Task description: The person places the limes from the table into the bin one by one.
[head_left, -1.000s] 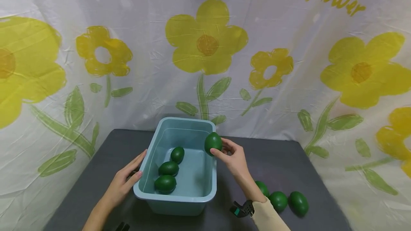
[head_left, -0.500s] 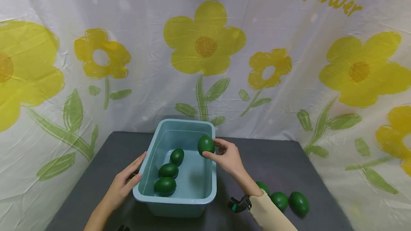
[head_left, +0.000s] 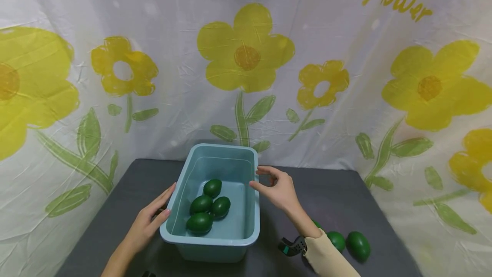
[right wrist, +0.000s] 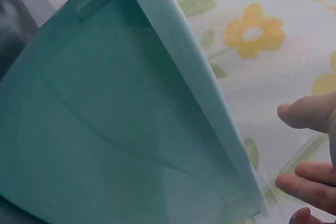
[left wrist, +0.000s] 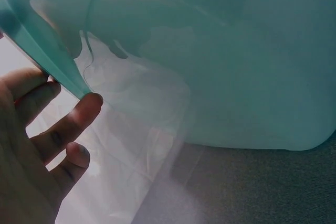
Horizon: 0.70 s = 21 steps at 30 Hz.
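A light blue plastic bin (head_left: 215,240) stands in the middle of the head view. Several smooth dark green avocados lie in it, among them one avocado (head_left: 221,207) to the right of the rest. My left hand (head_left: 143,225) is at the bin's left side, its fingertips (left wrist: 90,103) touching the rim from outside in the left wrist view. Over the right rim is my right hand (head_left: 277,188), holding nothing, thumb and fingers spread apart. The right wrist view shows its thumb (right wrist: 304,113) beside the bin's rim.
More avocados lie on the dark table (head_left: 307,191) at the right, such as one avocado (head_left: 358,246) beyond the right sleeve (head_left: 326,254), which partly covers others. A white curtain (head_left: 177,119) with yellow flowers hangs close behind the table.
My right hand has let go of the avocado it held over the bin, and that avocado now lies on the bin floor beside the others. The left hand keeps its place.
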Motion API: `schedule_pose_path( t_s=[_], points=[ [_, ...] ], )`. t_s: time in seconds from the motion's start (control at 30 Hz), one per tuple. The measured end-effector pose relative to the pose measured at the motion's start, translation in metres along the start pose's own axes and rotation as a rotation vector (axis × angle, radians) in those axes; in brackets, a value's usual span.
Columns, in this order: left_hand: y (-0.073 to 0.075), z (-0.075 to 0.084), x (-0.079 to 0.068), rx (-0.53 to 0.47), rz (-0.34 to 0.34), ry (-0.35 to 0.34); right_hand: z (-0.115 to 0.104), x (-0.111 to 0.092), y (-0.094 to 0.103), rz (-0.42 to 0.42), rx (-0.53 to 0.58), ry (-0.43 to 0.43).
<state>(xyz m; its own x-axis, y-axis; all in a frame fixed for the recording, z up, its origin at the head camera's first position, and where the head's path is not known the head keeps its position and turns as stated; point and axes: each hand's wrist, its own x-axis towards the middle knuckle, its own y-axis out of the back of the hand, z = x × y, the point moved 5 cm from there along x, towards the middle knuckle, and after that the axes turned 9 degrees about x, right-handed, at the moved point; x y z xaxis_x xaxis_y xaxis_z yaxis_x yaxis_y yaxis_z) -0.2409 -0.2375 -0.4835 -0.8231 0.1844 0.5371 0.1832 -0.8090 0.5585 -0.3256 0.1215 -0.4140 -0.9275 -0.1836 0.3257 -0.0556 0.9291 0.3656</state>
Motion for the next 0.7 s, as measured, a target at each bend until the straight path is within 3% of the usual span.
schedule_pose_path(
  t_s=[0.7],
  points=[
    [-0.001,-0.001,0.000,0.013,-0.009,0.014,0.029,-0.033,0.070,0.133,-0.119,-0.055]
  ],
)
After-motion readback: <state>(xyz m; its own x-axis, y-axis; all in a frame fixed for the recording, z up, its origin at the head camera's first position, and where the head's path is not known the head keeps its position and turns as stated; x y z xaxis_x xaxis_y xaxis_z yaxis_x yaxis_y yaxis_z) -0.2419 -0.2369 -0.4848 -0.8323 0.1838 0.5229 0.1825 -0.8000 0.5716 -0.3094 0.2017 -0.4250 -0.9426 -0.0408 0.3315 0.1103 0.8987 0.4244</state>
